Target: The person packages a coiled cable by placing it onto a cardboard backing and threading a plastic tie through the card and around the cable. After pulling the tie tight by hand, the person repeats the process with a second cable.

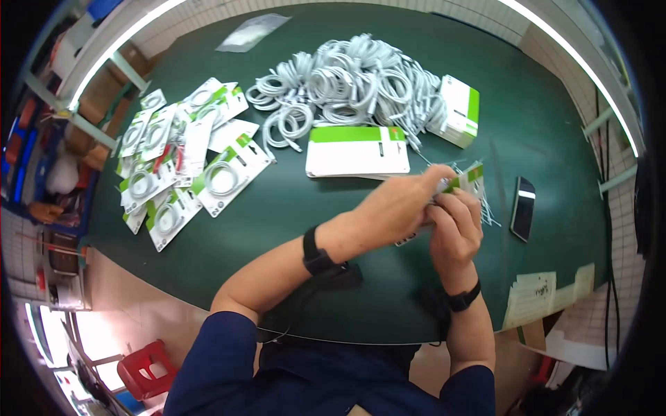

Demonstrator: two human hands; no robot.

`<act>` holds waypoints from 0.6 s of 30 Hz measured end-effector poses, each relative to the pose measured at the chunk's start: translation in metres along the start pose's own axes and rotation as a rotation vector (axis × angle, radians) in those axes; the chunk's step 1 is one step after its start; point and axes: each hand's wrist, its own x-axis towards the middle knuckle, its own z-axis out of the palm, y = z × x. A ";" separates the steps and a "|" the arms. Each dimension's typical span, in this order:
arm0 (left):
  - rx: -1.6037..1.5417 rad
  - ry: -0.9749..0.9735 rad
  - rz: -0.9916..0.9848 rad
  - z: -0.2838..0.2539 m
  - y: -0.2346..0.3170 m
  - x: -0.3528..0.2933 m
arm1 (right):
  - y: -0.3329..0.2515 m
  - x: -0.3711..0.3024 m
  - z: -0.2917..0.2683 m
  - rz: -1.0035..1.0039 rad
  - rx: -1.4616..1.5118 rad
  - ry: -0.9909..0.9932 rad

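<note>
Above the right half of the table, my left hand [395, 204] and my right hand [454, 229] meet at a green-and-white packaging card [473, 178]. My left hand is closed at the card's near side, its thumb toward the top. The curled fingers of my right hand pinch it from below. Most of the card is hidden behind my hands, and whether a cable lies on it I cannot make out. Thin white ties [488, 209] lie spread just beyond my right hand. A flat stack of similar cards [357, 161] rests left of my hands.
A large heap of coiled white cables [364, 80] lies at the back middle. Carded cables [223, 179] pile up at the left. Another card stack [456, 111] stands at the back right, a phone [523, 209] at the right. A clear plastic bag [253, 32] lies far left.
</note>
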 end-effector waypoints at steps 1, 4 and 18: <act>-0.027 -0.018 -0.018 -0.001 0.001 -0.002 | -0.002 0.000 0.004 -0.015 0.033 0.018; -0.065 -0.015 -0.048 0.001 -0.001 -0.003 | -0.002 -0.002 0.006 -0.020 0.004 0.001; -0.277 0.336 0.003 -0.006 0.004 0.008 | 0.017 -0.007 -0.001 0.527 0.350 0.248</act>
